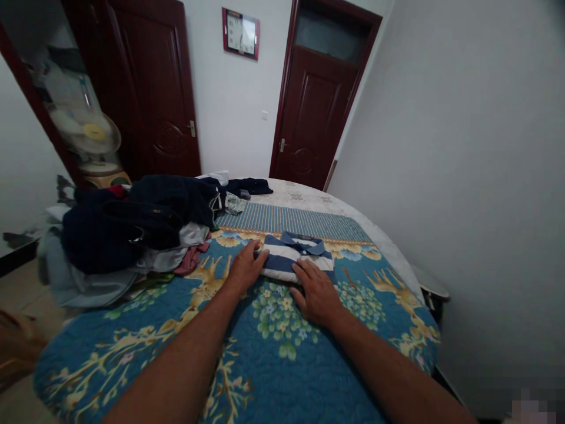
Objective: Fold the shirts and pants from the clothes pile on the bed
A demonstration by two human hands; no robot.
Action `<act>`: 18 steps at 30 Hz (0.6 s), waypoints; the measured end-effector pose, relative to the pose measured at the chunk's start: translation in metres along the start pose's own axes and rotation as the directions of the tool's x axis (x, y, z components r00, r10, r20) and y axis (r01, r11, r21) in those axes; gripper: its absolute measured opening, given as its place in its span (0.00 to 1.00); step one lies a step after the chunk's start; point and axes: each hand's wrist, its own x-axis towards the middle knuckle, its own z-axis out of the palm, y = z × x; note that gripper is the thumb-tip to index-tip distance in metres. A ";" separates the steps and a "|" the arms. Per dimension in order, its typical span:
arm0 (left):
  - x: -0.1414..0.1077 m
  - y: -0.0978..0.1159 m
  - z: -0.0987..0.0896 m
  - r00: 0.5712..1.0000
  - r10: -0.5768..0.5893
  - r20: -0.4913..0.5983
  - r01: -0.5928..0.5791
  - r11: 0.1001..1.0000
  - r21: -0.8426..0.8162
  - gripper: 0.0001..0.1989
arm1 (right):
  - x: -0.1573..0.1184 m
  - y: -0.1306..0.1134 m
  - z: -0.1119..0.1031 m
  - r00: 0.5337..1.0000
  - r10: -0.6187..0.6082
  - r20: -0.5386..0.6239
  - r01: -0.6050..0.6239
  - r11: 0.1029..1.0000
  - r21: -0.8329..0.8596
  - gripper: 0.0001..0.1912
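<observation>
A blue-and-white striped shirt (281, 259) with a blue collar lies folded into a compact rectangle on the quilted blue cover (282, 377). At the shirt's left edge is my left hand (247, 268), fingers apart, its fingertips touching the cloth. My right hand (316, 294) rests its spread fingers on the front edge of the shirt, right of the middle, with the thumb apart on the cover. Neither hand grips the cloth.
A large heap of clothes (163, 206), mostly dark blue, covers the table's left side. Dark garments (251, 186) lie at the far edge. A wall (477, 176) rises on the right. A fan (92, 132) stands back left.
</observation>
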 end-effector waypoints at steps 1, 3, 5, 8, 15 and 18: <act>-0.001 0.001 0.003 1.000 0.013 0.023 -0.014 0.999 0.039 0.24 | 0.002 0.000 -0.003 1.000 0.012 -0.006 -0.012 1.000 0.027 0.32; -0.003 0.002 0.007 0.998 0.032 0.059 -0.038 0.994 0.107 0.23 | 0.006 0.003 -0.005 0.998 0.049 -0.035 -0.047 0.998 0.047 0.30; -0.003 0.001 0.009 0.997 0.026 0.071 -0.035 0.991 0.132 0.24 | 0.009 0.011 -0.006 0.991 0.115 -0.071 -0.113 0.993 0.029 0.29; -0.001 -0.003 0.009 0.997 -0.012 0.080 0.003 0.993 0.120 0.26 | 0.007 0.026 -0.003 0.963 0.255 -0.083 -0.257 0.966 -0.007 0.28; 0.003 -0.001 0.007 0.995 -0.046 0.088 0.034 0.990 0.133 0.28 | 0.008 0.066 -0.011 0.917 0.384 -0.113 -0.393 0.917 -0.072 0.25; 0.004 0.001 0.004 0.992 -0.083 0.094 0.073 0.992 0.107 0.32 | 0.013 0.089 -0.022 0.854 0.499 -0.144 -0.506 0.863 -0.009 0.23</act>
